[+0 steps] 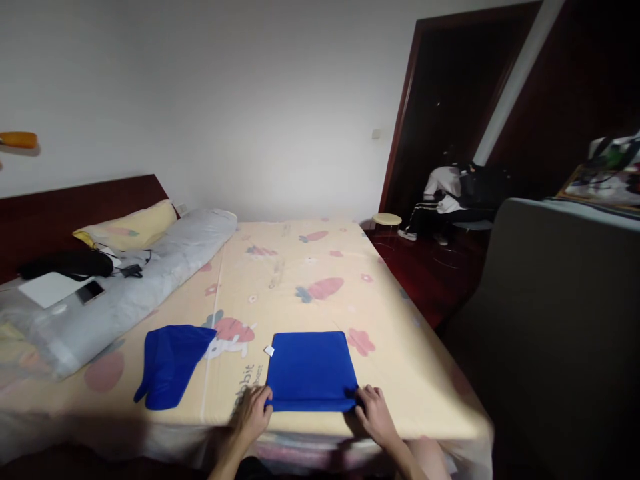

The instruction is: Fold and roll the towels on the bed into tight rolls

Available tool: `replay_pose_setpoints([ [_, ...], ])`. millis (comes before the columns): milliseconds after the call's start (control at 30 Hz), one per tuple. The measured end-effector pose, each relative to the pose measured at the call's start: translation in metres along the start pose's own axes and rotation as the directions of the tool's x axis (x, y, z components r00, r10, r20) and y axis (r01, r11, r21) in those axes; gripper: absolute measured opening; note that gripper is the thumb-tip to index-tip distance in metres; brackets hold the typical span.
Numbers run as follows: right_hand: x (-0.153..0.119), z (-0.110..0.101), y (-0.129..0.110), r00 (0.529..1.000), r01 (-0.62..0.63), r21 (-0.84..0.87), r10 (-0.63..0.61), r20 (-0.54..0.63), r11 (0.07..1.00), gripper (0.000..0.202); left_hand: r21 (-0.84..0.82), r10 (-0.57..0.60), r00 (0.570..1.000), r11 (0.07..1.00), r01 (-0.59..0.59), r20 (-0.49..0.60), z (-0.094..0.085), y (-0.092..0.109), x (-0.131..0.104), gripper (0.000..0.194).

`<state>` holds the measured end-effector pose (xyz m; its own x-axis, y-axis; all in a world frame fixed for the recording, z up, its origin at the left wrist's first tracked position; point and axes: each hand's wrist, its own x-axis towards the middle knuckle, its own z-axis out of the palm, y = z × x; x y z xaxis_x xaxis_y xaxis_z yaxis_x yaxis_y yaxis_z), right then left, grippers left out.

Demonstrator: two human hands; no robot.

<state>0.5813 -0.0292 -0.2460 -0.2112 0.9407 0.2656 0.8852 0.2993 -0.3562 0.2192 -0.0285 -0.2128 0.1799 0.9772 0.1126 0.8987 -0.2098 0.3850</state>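
Observation:
A blue cloth (pixel 314 367) lies flat in a near-square shape close to the bed's front edge, a small white tag (pixel 269 350) sticking out at its left side. Its near edge shows a narrow folded strip. My left hand (pixel 259 408) is closed on the near left corner, fingers pinched. At the near right corner, my right hand (pixel 374 410) pinches the cloth in the same way. A second blue cloth (pixel 173 363), unevenly folded, rests on the bed to the left, apart from both hands.
A patterned sheet (pixel 320 260) covers the bed. Along the left lie a plastic-wrapped roll (pixel 165 267), a yellow pillow (pixel 130 225), a laptop (pixel 55 289) and a phone (pixel 91 291). A dark grey panel (pixel 560 320) stands at right; beyond it are a stool (pixel 387 219) and a seated person (pixel 443 190).

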Motion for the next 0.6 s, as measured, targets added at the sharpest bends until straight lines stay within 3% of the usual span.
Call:
replay_pose_setpoints([
  [133, -0.006, 0.009, 0.002, 0.998, -0.056, -0.032, 0.055, -0.037, 0.998, 0.023, -0.062, -0.113, 0.993, 0.992, 0.114, 0.031, 0.010, -0.005, -0.003, 0.032],
  [233, -0.006, 0.018, -0.001, 0.985, -0.106, -0.128, 0.086, -0.149, 0.986, 0.031, 0.105, -0.163, 0.982, 0.979, 0.172, -0.093, 0.018, 0.000, -0.001, 0.029],
  [333, -0.004, 0.027, -0.014, 0.968, -0.122, -0.197, 0.073, -0.239, 0.973, 0.036, 0.256, -0.170, 0.955, 0.938, 0.232, -0.244, 0.028, 0.017, 0.001, 0.030],
  [467, 0.001, 0.039, -0.046, 0.970, -0.053, -0.193, 0.004, -0.242, 0.980, 0.033, 0.206, -0.076, 0.977, 0.972, 0.117, -0.198, 0.052, 0.056, 0.004, 0.032],
  [600, 0.010, 0.050, -0.083, 0.980, -0.020, -0.126, -0.006, -0.201, 0.992, 0.018, 0.111, 0.020, 0.990, 0.994, -0.005, -0.138, 0.083, 0.090, 0.011, 0.031],
])
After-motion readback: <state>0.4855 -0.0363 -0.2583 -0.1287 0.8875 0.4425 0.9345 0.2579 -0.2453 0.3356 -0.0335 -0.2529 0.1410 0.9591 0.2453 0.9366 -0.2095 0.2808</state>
